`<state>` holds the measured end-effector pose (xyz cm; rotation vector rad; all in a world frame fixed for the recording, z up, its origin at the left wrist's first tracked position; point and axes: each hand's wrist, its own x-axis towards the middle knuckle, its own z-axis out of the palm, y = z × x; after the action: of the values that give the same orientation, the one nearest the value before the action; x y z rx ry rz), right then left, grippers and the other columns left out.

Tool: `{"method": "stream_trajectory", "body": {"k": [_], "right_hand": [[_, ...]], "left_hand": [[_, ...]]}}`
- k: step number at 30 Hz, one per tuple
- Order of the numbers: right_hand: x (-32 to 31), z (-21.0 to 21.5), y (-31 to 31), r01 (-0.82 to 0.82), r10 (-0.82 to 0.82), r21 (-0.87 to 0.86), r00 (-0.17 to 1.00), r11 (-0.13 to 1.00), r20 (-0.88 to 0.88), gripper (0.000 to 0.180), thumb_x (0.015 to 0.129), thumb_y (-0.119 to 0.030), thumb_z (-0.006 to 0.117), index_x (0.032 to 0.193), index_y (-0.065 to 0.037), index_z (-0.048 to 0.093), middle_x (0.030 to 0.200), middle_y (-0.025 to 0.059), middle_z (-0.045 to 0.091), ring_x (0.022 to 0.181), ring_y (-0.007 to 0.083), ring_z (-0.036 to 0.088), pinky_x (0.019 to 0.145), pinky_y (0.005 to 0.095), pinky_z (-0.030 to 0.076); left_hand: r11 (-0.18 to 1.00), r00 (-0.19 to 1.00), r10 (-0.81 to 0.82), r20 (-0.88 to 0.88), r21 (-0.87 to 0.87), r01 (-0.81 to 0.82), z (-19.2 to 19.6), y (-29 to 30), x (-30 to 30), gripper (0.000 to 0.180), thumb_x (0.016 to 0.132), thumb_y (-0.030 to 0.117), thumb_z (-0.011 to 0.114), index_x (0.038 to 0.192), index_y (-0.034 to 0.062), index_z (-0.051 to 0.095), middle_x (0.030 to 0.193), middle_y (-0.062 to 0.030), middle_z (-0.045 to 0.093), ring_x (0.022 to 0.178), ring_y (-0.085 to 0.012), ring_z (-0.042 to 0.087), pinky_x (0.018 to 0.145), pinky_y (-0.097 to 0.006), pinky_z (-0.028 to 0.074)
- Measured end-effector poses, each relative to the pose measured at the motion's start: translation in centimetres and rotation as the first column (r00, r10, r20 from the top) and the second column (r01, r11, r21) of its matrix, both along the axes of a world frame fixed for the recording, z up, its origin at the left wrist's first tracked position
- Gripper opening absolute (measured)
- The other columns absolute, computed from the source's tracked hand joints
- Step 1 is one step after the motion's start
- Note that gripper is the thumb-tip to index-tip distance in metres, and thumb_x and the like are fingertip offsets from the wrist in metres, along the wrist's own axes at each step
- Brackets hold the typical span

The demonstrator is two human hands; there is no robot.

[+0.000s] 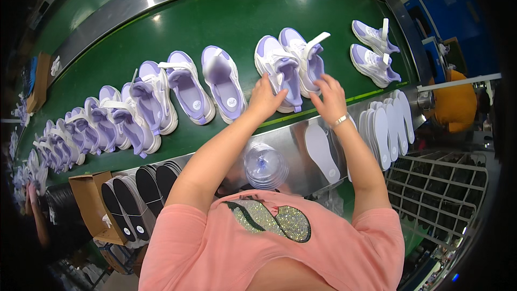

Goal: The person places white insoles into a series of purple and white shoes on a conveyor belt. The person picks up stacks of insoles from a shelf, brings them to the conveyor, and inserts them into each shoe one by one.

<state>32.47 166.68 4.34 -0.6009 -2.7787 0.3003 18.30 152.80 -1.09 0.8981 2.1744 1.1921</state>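
A pair of white and lilac sneakers lies in front of me on the green conveyor belt [177, 27], toes pointing away. My left hand [264, 98] curls around the outer side of the left sneaker [273, 62], its thumb by the heel opening. Beside the heel of the right sneaker [301, 54] is my right hand [329, 98], fingers bent and spread; I cannot tell whether they touch it. The right sneaker's white strap [316, 43] sticks up. Left of the pair, another sneaker [231, 78] has a round white sticker on its insole.
Several more sneakers [142, 105] line the belt to the left. Two sneakers [371, 64] lie sideways at the right. White insoles [381, 134], a single insole [321, 153] and a clear round plastic container [264, 166] are on the metal ledge. Dark insoles [126, 207] stand beside a cardboard box [86, 199].
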Motion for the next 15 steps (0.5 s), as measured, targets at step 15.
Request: {"method": "stream_trajectory", "body": {"k": [15], "right_hand": [[17.4,-5.4,-7.4,0.306,-0.288,-0.011,0.908,0.952,0.304,0.046,0.071,-0.032,0.060,0.107,-0.007,0.049,0.114,0.0189,0.043,0.097,0.0328,0.044,0.076,0.0405,0.041]], "left_hand": [[0.997,0.963,-0.077,0.259,0.010,0.077,0.4,-3.3,1.8,0.062,0.077,0.034,0.056,0.121,-0.0038,0.035,0.117,-0.0233,0.043,0.099,-0.0272,0.051,0.079,-0.033,0.043]]}}
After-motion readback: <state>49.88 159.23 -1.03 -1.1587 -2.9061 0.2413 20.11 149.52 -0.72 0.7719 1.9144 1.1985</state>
